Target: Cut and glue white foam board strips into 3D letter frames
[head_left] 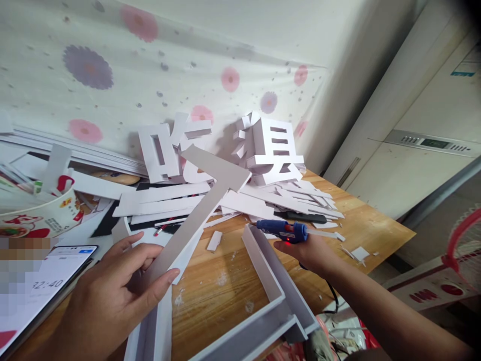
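Note:
My left hand (pixel 124 281) pinches the lower end of a flat, angled white foam board piece (pixel 210 200), which rises toward the middle of the view. Wrapped around a blue hot glue gun (pixel 281 229) is my right hand (pixel 315 253). A red light glows on the gun, and its nozzle points left, just above the end of a white walled foam board frame (pixel 263 265). This frame bends along the table's front. Another white channel-shaped part (pixel 165 321) lies under my left hand. A small white scrap (pixel 214 240) rests on the wood between my hands.
White three-dimensional characters (pixel 278 145) stand against the flowered wall covering. Strips of white board (pixel 169 198) are heaped before them. At left are a paper bucket (pixel 45 215) and a phone (pixel 56 286). Right of the wooden table (pixel 376 225) are a fridge (pixel 413 140) and a red-rimmed racket (pixel 454 235).

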`<state>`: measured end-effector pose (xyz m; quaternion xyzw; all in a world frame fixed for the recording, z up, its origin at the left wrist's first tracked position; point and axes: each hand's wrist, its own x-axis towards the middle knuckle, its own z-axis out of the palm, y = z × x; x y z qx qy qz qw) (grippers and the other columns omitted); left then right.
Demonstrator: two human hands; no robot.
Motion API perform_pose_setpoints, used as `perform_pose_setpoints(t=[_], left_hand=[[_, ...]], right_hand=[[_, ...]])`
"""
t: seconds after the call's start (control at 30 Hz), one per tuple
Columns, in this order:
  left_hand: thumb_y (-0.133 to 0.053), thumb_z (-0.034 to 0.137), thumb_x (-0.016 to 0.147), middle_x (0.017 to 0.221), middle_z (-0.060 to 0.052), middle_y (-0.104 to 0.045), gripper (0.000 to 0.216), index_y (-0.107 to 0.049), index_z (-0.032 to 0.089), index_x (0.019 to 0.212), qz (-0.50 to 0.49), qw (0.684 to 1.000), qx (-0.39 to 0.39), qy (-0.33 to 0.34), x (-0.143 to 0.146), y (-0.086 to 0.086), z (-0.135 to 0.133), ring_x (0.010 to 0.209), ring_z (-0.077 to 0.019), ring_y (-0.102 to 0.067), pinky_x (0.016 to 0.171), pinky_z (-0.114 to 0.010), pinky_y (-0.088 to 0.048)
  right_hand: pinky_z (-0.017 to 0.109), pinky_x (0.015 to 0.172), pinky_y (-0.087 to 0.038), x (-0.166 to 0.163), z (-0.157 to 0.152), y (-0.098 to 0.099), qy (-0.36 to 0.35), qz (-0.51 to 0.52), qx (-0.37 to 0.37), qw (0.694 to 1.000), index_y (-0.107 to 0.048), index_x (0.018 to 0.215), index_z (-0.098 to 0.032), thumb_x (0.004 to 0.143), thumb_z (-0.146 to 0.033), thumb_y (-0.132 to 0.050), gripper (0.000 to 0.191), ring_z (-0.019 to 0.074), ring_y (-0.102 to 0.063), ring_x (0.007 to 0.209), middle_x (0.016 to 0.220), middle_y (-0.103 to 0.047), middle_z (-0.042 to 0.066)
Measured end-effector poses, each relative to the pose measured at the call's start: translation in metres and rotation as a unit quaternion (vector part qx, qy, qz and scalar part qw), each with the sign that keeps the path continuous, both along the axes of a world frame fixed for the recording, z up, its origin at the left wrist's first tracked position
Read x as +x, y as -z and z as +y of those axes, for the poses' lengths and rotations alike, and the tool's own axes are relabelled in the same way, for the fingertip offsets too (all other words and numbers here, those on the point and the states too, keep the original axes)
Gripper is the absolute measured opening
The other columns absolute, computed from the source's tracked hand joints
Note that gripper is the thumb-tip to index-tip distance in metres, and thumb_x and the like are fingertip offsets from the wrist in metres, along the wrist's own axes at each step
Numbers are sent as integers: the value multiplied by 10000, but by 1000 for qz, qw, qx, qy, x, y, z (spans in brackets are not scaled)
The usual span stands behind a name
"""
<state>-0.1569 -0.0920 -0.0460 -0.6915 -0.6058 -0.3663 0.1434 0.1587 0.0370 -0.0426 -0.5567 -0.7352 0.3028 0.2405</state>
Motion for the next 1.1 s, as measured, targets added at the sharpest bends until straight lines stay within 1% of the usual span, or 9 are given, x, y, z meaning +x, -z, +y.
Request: perform_pose_setpoints(t=[0.23,0.33,0.4,0.5,0.57,0.67,0.8,0.97,1.1], left_hand=[[-525,441,827,782,14,-640,161,-559,284,845,-19,1000,-3,-3,3,-1,-2,765,-197,-632,716,-280,-486],[-508,460,832,807,7,-648,192,-573,280,849,-31,999,0,-21,5,-2,-2,818,-205,-642,749,-284,-490],[-511,471,825,791,4,-646,205,-582,279,838,-27,999,-4,-24,5,-2,-2,876,-222,-642,730,-282,-490],[-526,466,815,756,6,-647,194,-584,281,828,-10,1000,-6,-9,3,-3,0,904,-235,-643,707,-280,-491],[-524,458,817,751,7,-648,188,-581,281,840,-4,1000,-8,-9,2,-3,0,890,-232,-649,733,-285,-495],[-516,455,823,768,9,-653,183,-579,284,842,-9,1000,-16,-24,3,-2,0,865,-218,-657,729,-275,-500],[-515,464,817,732,22,-639,192,-577,282,823,-29,999,-15,-33,6,-3,0,795,-201,-656,700,-261,-498],[-526,466,809,774,17,-668,196,-587,280,808,-20,999,-10,-25,4,-5,-1,861,-224,-659,700,-274,-501],[-536,447,810,720,14,-646,171,-586,284,826,1,1000,-6,-14,1,-4,0,871,-228,-659,710,-279,-505]], right_hand=[[314,625,-451,2,-1,0,40,-32,7,999,-691,840,-224,670,-385,-658,236,208,-595,699,776,-693,31],[312,652,-457,2,-3,-3,50,-23,3,998,-691,847,-220,677,-356,-658,221,208,-609,725,799,-701,31],[311,665,-457,2,-4,-4,52,-21,3,998,-689,858,-217,676,-339,-662,220,209,-609,742,812,-703,32],[300,601,-438,2,-5,-6,43,-42,-1,998,-682,831,-210,684,-339,-658,197,190,-575,663,738,-677,29],[285,539,-406,3,-7,-7,22,-49,-1,999,-673,803,-206,696,-344,-647,176,167,-528,592,661,-633,19],[264,496,-370,5,-10,-8,-22,-18,4,1000,-658,775,-207,705,-343,-636,154,137,-472,545,623,-593,3],[239,440,-327,6,-13,-9,-44,16,-14,999,-637,768,-208,700,-341,-640,150,111,-408,494,569,-541,-20],[233,473,-370,3,-11,-6,-62,47,-20,997,-654,849,-218,694,-312,-633,182,121,-447,542,619,-565,-22],[245,498,-391,1,-9,-5,-36,38,-17,998,-656,823,-204,675,-347,-643,207,136,-479,580,672,-603,0]])
